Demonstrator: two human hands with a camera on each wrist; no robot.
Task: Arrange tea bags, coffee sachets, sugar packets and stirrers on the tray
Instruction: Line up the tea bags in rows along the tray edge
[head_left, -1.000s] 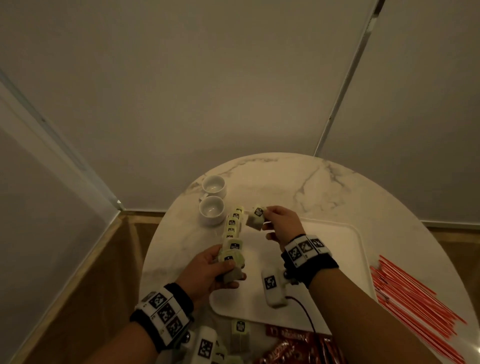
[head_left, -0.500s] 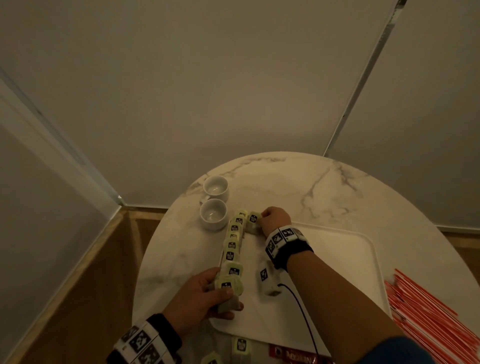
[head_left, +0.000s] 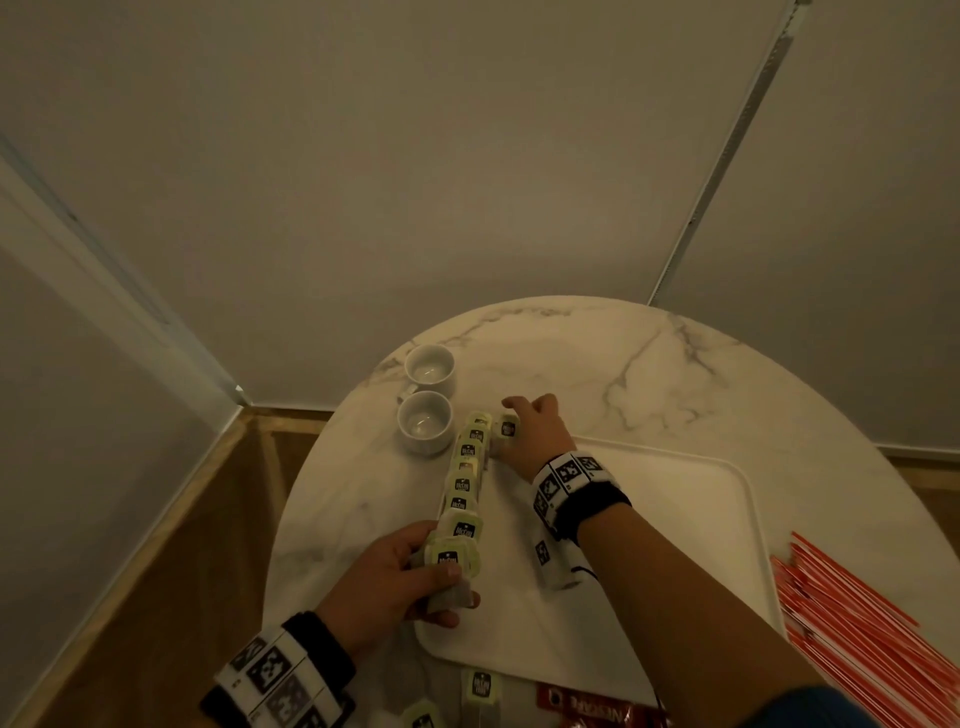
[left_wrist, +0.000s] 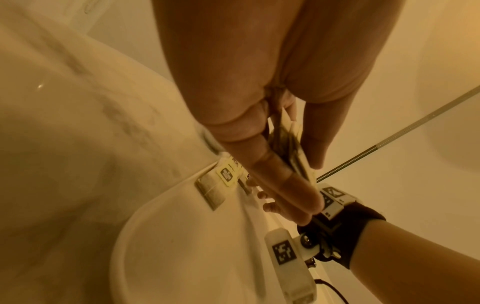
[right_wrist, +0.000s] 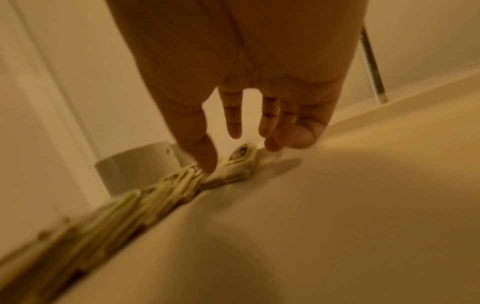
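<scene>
A white tray (head_left: 649, 545) lies on the marble table. Several green-tagged tea bags form a row (head_left: 465, 483) along its left edge. My left hand (head_left: 395, 577) grips a small stack of tea bags (head_left: 452, 561) at the near end of that row; in the left wrist view the stack (left_wrist: 291, 148) sits pinched between thumb and fingers. My right hand (head_left: 535, 431) is at the tray's far left corner, fingers straight. One tea bag (right_wrist: 240, 159) lies flat under it, beside the row (right_wrist: 155, 195), and the thumb tip touches the row.
Two white cups (head_left: 428, 369) (head_left: 423, 428) stand just left of the row's far end. Red stirrers (head_left: 857, 639) lie on the table right of the tray. Red coffee sachets (head_left: 597, 709) and loose tea bags (head_left: 480, 688) lie at the near edge.
My right hand carried a tea bag forward to the far end of the row, set it down and let go. My left hand kept its stack, barely moving.
</scene>
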